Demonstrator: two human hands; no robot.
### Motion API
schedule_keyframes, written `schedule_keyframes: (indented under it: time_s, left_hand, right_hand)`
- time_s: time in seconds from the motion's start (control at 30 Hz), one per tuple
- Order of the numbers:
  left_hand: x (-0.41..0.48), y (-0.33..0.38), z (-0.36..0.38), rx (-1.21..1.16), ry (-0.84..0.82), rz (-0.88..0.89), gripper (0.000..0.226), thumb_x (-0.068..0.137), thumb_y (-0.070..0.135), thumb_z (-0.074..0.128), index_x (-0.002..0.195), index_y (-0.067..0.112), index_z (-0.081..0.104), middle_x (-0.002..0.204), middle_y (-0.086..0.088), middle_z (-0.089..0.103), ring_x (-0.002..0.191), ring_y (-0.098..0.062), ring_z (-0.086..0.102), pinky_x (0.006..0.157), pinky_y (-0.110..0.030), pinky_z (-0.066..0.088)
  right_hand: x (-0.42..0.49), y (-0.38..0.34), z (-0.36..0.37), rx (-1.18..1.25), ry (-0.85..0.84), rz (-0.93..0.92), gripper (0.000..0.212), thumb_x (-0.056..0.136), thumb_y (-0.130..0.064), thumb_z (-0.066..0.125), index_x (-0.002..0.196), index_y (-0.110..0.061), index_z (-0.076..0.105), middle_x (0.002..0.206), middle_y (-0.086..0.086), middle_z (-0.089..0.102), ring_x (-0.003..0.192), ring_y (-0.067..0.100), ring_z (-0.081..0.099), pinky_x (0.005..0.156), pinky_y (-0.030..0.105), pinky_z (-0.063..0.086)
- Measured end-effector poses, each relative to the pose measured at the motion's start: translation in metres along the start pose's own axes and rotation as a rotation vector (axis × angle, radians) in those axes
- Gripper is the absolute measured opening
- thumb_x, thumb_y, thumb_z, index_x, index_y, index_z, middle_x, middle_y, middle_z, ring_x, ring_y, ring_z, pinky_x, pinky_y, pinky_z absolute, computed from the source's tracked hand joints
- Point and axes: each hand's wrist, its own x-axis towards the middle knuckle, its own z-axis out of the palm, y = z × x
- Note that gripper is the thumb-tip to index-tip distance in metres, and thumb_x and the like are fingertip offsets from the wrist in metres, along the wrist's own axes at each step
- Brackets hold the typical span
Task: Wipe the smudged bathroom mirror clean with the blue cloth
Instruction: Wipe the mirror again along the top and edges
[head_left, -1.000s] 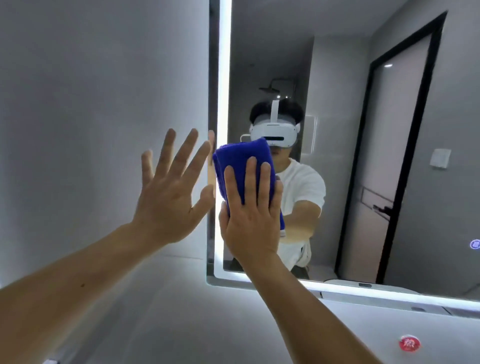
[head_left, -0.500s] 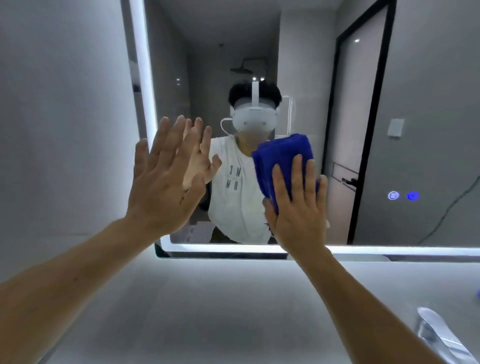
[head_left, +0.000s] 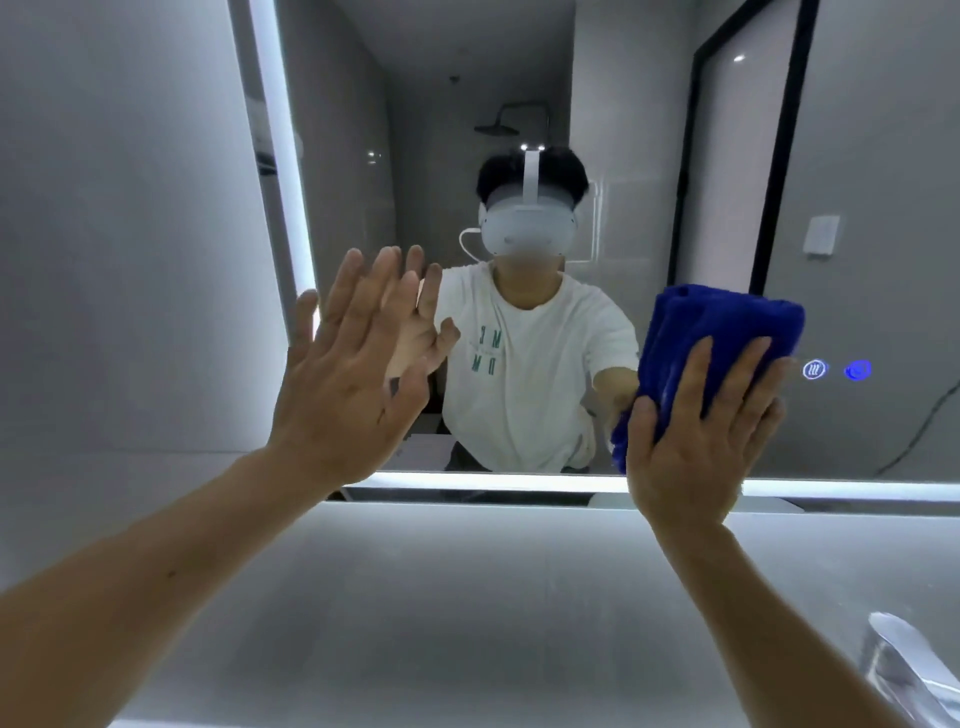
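Head view: my right hand (head_left: 696, 431), its grip flat with fingers spread, presses the blue cloth (head_left: 711, 338) against the mirror (head_left: 597, 104), low on the glass. Unwiped glass lies above and left of this grip. My left hand (head_left: 343, 384) rests open, empty.

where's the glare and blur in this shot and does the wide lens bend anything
Head view: the brightest glare comes from the lit strip along the mirror edge; the reflected face is blurred out; the tap at the lower right corner is soft; the mirror's left edge leans from wide-angle distortion; the blue cloth stays fairly sharp.
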Motion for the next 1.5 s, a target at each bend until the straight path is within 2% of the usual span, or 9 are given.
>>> schedule_keyframes:
  time_s: [0.17,0.33,0.43,0.57,0.7,0.8,1.0,1.2,1.5]
  left_hand:
    - [-0.03,-0.053,0.0,-0.014,0.001,-0.065,0.064,0.098,0.048,0.023,0.156,0.02,0.016,0.165,-0.002,0.006,0.152,-0.02,-0.002,0.12,-0.056,0.003]
    - [-0.054,-0.101,-0.013,-0.011,0.009,-0.082,0.067,0.099,0.056,0.016,0.155,0.02,0.02,0.164,-0.004,0.009,0.152,-0.021,0.001,0.12,-0.052,-0.002]
    - [-0.061,-0.12,-0.016,-0.004,0.011,-0.062,0.07,0.099,0.057,0.01,0.155,0.018,0.021,0.164,-0.004,0.009,0.152,-0.022,0.002,0.12,-0.049,-0.005]
    - [-0.064,-0.115,-0.007,-0.067,0.026,-0.026,0.065,0.098,0.046,0.025,0.155,0.015,0.022,0.164,-0.005,0.01,0.152,-0.022,0.002,0.12,-0.049,-0.004]
    - [-0.055,-0.083,0.002,-0.114,0.044,-0.019,0.063,0.1,0.049,0.019,0.156,0.019,0.017,0.164,-0.002,0.008,0.152,-0.02,-0.001,0.12,-0.053,0.0]
    - [-0.049,-0.056,0.01,-0.083,0.029,-0.005,0.065,0.1,0.052,0.012,0.156,0.02,0.016,0.164,-0.002,0.007,0.152,-0.021,-0.001,0.12,-0.057,0.005]
    - [-0.039,0.01,0.04,-0.069,0.028,0.013,0.063,0.1,0.041,0.02,0.155,0.011,0.02,0.164,-0.005,0.012,0.152,-0.022,0.002,0.12,-0.053,0.009]
    - [-0.02,0.089,0.057,-0.124,0.084,0.074,0.065,0.096,0.037,0.03,0.154,0.009,0.022,0.163,-0.007,0.013,0.152,-0.024,0.004,0.119,-0.055,0.009]
    - [0.004,0.194,0.08,-0.109,0.041,0.155,0.063,0.099,0.043,0.026,0.155,0.014,0.021,0.163,-0.008,0.014,0.151,-0.027,0.006,0.119,-0.059,0.007]
  right_hand:
    - [-0.053,-0.117,0.02,0.095,-0.088,-0.191,0.069,0.096,-0.036,0.054,0.154,-0.015,0.025,0.162,0.017,0.007,0.148,0.042,0.008,0.119,0.055,0.008]
    - [-0.1,-0.237,0.037,0.178,-0.18,-0.255,0.063,0.101,-0.034,0.041,0.156,-0.017,0.014,0.162,0.014,0.008,0.149,0.037,0.007,0.12,0.054,0.006]
    - [-0.117,-0.273,0.043,0.159,-0.196,-0.315,0.062,0.101,-0.032,0.045,0.155,-0.018,0.018,0.162,0.013,0.012,0.149,0.035,0.012,0.12,0.053,0.009]
    - [-0.123,-0.276,0.044,0.127,-0.175,-0.426,0.065,0.099,-0.031,0.047,0.155,-0.018,0.018,0.161,0.01,0.019,0.148,0.031,0.017,0.12,0.05,0.016]
    - [-0.123,-0.236,0.04,0.09,-0.187,-0.586,0.064,0.098,-0.024,0.039,0.156,-0.018,0.011,0.16,0.007,0.016,0.15,0.027,0.01,0.119,0.048,0.019]
    - [-0.123,-0.181,0.032,0.012,-0.233,-0.649,0.064,0.096,-0.025,0.044,0.155,-0.02,0.018,0.161,0.007,0.014,0.15,0.029,0.008,0.12,0.05,0.017]
    - [-0.096,-0.054,0.012,-0.047,-0.23,-0.766,0.07,0.09,-0.025,0.055,0.153,-0.021,0.026,0.16,0.006,0.023,0.148,0.028,0.018,0.118,0.049,0.021]
    - [-0.06,0.062,-0.007,-0.122,-0.251,-0.883,0.081,0.087,-0.027,0.06,0.156,-0.022,0.017,0.163,0.007,0.009,0.15,0.028,0.008,0.121,0.051,0.006]
    - [-0.019,0.217,-0.038,-0.205,-0.208,-0.912,0.082,0.083,-0.021,0.064,0.154,-0.024,0.024,0.161,0.007,0.017,0.148,0.029,0.017,0.117,0.053,0.022]
